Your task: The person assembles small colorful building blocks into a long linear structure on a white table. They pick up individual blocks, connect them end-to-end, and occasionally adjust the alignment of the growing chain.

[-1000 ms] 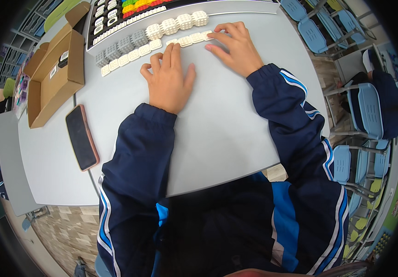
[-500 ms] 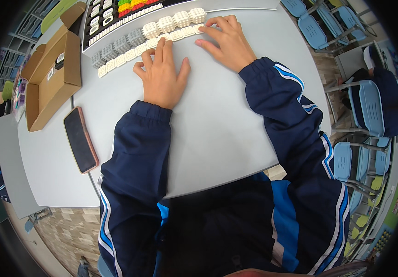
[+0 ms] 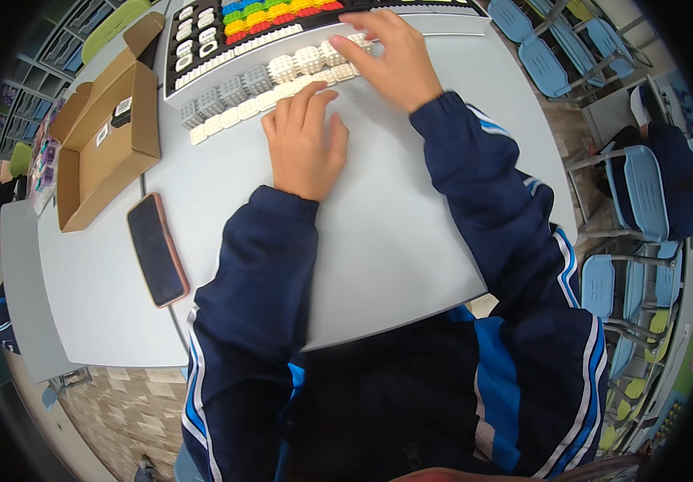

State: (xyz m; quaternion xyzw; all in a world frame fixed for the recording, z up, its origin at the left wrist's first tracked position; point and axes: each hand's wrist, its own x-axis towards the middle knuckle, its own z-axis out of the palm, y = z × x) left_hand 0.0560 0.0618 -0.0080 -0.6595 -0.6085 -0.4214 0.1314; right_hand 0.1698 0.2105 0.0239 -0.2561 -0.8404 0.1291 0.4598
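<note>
My left hand rests on the table just below a row of flat white square tiles, its fingers slightly bent and the thumb apart. It holds nothing that I can see. Over the right end of a row of studded cubes reaches my right hand, thumb and forefinger spread and open. That row has several grey cubes on the left and several white cubes on the right, in front of a white-walled tray. The right hand partly hides the last white cubes.
Inside the tray are coloured blocks and white parts in black foam. To the left lie a phone and an open cardboard box with a small black item in it. Blue chairs stand right of the table.
The view has shifted slightly. My right hand has gone from the tile row's right end up over the white cubes. My left hand has drawn back a little from the tiles.
</note>
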